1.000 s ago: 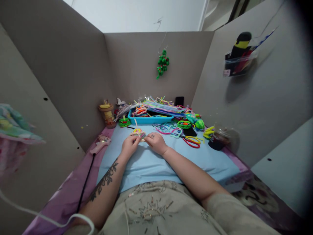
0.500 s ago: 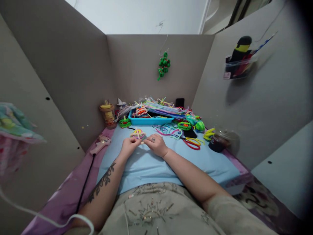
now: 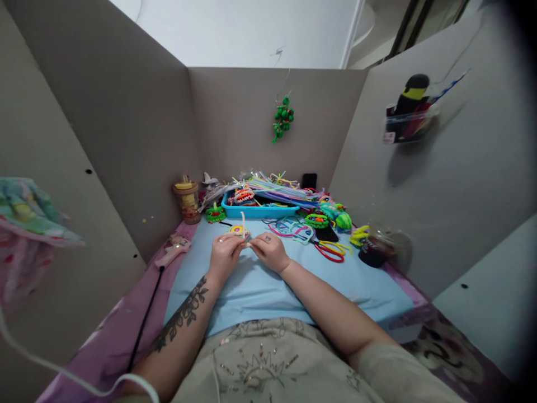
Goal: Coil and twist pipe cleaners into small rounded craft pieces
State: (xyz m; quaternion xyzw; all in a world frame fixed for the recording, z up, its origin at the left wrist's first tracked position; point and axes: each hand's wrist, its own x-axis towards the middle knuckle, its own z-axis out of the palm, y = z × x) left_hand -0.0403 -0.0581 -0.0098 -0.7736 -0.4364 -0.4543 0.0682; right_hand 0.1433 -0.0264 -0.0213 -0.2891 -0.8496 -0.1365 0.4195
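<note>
My left hand (image 3: 225,253) and my right hand (image 3: 271,252) meet over the light blue cloth, both with fingers closed in a pinch. Between them is a small colourful pipe-cleaner piece (image 3: 236,230), with yellow and pink showing above my left fingers. A pale pipe cleaner (image 3: 243,223) stands up from it, and a light end shows between the fingertips of both hands. My fingers cover the lower part of the piece. Just beyond my right hand lie looped pipe cleaners (image 3: 293,228) in teal and pink.
A blue tray (image 3: 260,212) heaped with pipe cleaners stands at the back. Red-handled scissors (image 3: 329,254) lie to the right, near a dark lidded cup (image 3: 373,252). A pink glue gun (image 3: 173,252) with a black cord rests at left. Grey panels enclose the table.
My left hand has turned, so its back and fingers now cover more of the piece. The pale pipe cleaner stands more upright and farther right. The view has tilted up slightly.
</note>
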